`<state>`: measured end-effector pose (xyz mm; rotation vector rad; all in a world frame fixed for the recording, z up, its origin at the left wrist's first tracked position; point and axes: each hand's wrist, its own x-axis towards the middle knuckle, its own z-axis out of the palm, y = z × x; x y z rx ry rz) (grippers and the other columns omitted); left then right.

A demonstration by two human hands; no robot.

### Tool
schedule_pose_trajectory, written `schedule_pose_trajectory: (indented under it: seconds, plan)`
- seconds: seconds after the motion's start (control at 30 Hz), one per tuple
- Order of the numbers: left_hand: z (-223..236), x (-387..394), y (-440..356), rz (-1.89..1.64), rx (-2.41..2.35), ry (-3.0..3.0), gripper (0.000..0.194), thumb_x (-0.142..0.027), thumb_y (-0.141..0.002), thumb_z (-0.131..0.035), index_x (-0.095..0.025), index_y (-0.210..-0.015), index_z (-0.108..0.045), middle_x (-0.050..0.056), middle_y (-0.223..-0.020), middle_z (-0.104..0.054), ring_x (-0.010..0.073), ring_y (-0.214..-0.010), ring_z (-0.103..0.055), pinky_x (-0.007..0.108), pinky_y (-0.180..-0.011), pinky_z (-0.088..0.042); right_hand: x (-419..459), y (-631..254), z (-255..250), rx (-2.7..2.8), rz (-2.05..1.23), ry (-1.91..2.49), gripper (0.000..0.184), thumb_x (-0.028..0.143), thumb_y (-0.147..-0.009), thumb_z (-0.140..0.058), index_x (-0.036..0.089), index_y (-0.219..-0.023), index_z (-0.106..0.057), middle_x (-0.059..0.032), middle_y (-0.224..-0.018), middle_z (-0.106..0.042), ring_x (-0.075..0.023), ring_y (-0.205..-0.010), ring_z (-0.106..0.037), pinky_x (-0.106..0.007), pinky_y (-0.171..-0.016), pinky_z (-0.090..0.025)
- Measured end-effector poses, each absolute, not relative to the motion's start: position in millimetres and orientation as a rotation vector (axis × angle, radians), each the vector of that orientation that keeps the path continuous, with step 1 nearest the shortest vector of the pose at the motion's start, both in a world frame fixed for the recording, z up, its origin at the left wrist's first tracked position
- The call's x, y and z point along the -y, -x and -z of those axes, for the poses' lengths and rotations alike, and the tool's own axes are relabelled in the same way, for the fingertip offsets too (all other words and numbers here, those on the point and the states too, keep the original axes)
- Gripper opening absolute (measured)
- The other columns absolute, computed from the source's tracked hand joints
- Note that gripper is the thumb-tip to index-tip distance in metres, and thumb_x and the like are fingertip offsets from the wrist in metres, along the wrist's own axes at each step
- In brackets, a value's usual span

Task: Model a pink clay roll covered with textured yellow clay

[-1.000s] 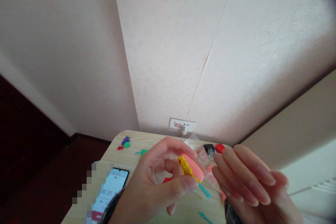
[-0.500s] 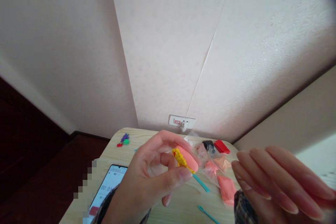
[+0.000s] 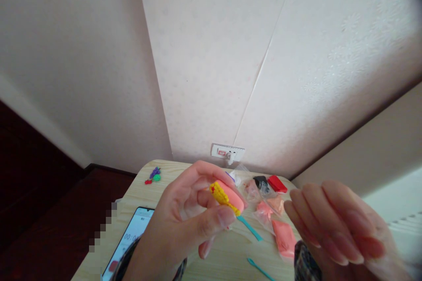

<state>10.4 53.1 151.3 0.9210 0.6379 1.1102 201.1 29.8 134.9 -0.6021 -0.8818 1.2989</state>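
Observation:
Thumb and fingers of my left hand (image 3: 184,224) are closed around a clay piece (image 3: 234,198), a smooth pink oval with bumpy yellow clay along its near side and a tiny red spot on the yellow. My right hand (image 3: 334,224) is raised to the right, apart from the clay piece. Its fingers are curled in together, and anything inside them is hidden. Beneath the clay piece, a flat teal modelling tool (image 3: 250,229) lies on the table. Another thin teal tool (image 3: 260,268) lies closer to me.
On the wooden table (image 3: 217,268) lie a pink clay packet (image 3: 284,238), a red packet (image 3: 277,184), a black one (image 3: 261,182) and clear bags. Small purple, green and red clay shapes (image 3: 155,175) sit far left. A phone (image 3: 128,237) shows a timer. The wall has a socket (image 3: 227,153).
My right hand's fingers have curled inward from a straighter pose. My left hand and the clay piece have shifted slightly left in view.

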Motion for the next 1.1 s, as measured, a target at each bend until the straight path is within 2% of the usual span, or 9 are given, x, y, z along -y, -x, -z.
schedule_pose_trajectory:
  seconds: [0.1, 0.23, 0.4, 0.57, 0.73, 0.9, 1.1]
  plan:
    - [-153, -51, -12, -1.094, -0.641, -0.903, 0.015, -0.025, -0.072, -0.08, -0.022, -0.083, -0.07, -0.005, -0.068, -0.067, -0.0035, -0.036, -0.034, 0.003, -0.034, -0.032, -35, -203, -132, 1.061, -1.294, 0.51, 0.026, 0.044, -0.081, -0.073, 0.028, -0.064, -0.061, 0.0069, -0.041, -0.033, -0.0104, -0.042, -0.03, -0.025, -0.043, -0.03]
    - [-156, -49, -15, -1.086, -0.707, -0.886, 0.015, -0.022, -0.069, -0.078, -0.019, -0.08, -0.067, -0.005, -0.062, -0.063, -0.0026, -0.037, -0.033, 0.004, -0.034, -0.03, -42, -204, -127, 1.216, -1.263, 0.399, 0.042, 0.054, -0.085, -0.064, 0.025, -0.056, -0.054, 0.0056, -0.038, -0.038, -0.011, -0.036, -0.035, -0.027, -0.041, -0.035]
    - [-162, -47, -17, -0.98, -0.787, -0.865, 0.02, -0.021, -0.066, -0.077, -0.019, -0.081, -0.064, -0.003, -0.067, -0.068, -0.0015, -0.039, -0.036, 0.005, -0.034, -0.03, -39, -199, -125, 1.218, -1.262, 0.526, 0.02, 0.047, -0.089, -0.06, 0.029, -0.082, -0.057, 0.0058, -0.058, -0.044, -0.0115, -0.049, -0.037, -0.024, -0.045, -0.038]
    - [-167, -47, -16, -0.972, -0.708, -0.899, 0.015, -0.015, -0.068, -0.073, -0.02, -0.079, -0.065, -0.003, -0.073, -0.072, 0.0024, -0.047, -0.042, 0.005, -0.035, -0.033, -35, -198, -123, 1.357, -1.156, 0.596, 0.012, 0.037, -0.095, -0.054, 0.028, -0.089, -0.059, 0.0045, -0.065, -0.045, -0.0119, -0.058, -0.045, -0.023, -0.05, -0.04]
    - [-162, -49, -13, -0.94, -0.683, -0.885, 0.02, -0.018, -0.066, -0.078, -0.019, -0.08, -0.064, -0.002, -0.073, -0.069, 0.0015, -0.047, -0.042, 0.006, -0.036, -0.033, -37, -196, -121, 1.397, -1.117, 0.498, 0.013, 0.038, -0.095, -0.054, 0.027, -0.092, -0.06, 0.0035, -0.068, -0.048, -0.0131, -0.063, -0.045, -0.025, -0.055, -0.043]
    - [-153, -48, -14, -0.929, -0.581, -0.872, 0.028, -0.029, -0.066, -0.084, -0.019, -0.081, -0.061, -0.004, -0.075, -0.067, 0.0014, -0.049, -0.043, 0.005, -0.036, -0.035, -37, -193, -125, 1.353, -1.157, 0.505, 0.018, 0.045, -0.087, -0.065, 0.028, -0.084, -0.059, 0.005, -0.065, -0.047, -0.0122, -0.056, -0.042, -0.024, -0.048, -0.04]
    - [-143, -48, -22, -0.928, -0.533, -0.912, 0.035, -0.04, -0.068, -0.084, -0.02, -0.085, -0.06, -0.004, -0.072, -0.063, -0.0006, -0.043, -0.039, 0.005, -0.034, -0.033, -34, -195, -131, 1.38, -0.959, 0.544, 0.016, 0.038, -0.092, -0.06, 0.025, -0.084, -0.058, 0.0028, -0.066, -0.053, -0.0125, -0.057, -0.046, -0.023, -0.049, -0.042]
